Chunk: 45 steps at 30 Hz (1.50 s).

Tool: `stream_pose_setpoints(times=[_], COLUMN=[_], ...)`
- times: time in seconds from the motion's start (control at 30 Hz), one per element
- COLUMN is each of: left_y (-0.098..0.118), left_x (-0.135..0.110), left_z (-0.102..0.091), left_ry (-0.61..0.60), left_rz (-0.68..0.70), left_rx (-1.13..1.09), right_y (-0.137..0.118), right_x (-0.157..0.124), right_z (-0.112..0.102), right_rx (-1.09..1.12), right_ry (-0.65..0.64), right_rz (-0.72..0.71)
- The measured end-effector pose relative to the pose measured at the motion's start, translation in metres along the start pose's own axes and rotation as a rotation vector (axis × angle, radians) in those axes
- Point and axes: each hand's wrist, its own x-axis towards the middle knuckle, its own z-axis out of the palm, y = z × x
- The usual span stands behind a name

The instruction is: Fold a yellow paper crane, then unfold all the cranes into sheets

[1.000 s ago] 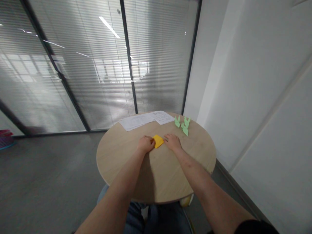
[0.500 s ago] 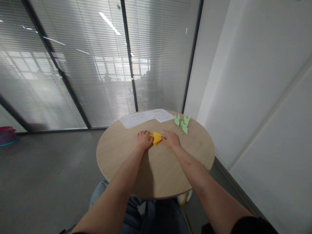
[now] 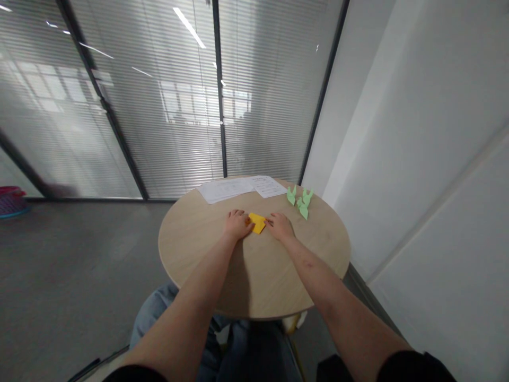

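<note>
A small folded piece of yellow paper (image 3: 257, 223) lies on the round wooden table (image 3: 191, 254), between my two hands. My left hand (image 3: 237, 224) rests at its left side, with the thumb and fingertips gripping that edge. At the right corner, the thumb and fingertips of my right hand (image 3: 280, 226) pinch the paper. Several light green folded paper figures (image 3: 304, 210) stand beyond my right hand, near the table's right rear edge.
White printed sheets (image 3: 226, 190) lie along the table's far edge. Behind them stands a glass partition with blinds (image 3: 183, 138). A white wall (image 3: 417, 159) rises on the right. On the floor at far left sits a pink and blue basket (image 3: 11, 201).
The yellow paper has turned slightly between my hands and looks flatter. Both hands stay at its sides, with the right fingertips now closer together. The camera view has shifted a little.
</note>
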Motion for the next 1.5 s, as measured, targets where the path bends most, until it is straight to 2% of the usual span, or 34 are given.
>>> stream_pose_setpoints(times=[0.2, 0.57, 0.73, 0.97, 1.27, 1.5], left_y=[-0.007, -0.007, -0.007, -0.007, -0.007, -0.012], left_x=[0.004, 0.001, 0.001, 0.002, 0.003, 0.01], left_z=[0.001, -0.002, -0.001, -0.001, 0.0, 0.003], left_ry=[-0.057, -0.016, -0.003, 0.0, -0.02, -0.066], left_rz=[-0.015, -0.067, -0.088, -0.13, -0.167, -0.281], left_rx=[-0.036, -0.022, -0.026, -0.032, -0.022, -0.043], right_y=[0.001, 0.005, 0.004, 0.003, 0.004, 0.002], right_x=[0.002, 0.009, 0.01, 0.008, 0.009, 0.009], right_z=[0.004, 0.01, 0.015, 0.015, 0.016, 0.016], right_rx=[-0.021, -0.02, -0.022, 0.011, 0.018, 0.027], right_ry=[-0.015, -0.002, 0.005, 0.088, 0.057, 0.06], right_rz=[0.017, 0.165, 0.18, 0.183, 0.184, 0.19])
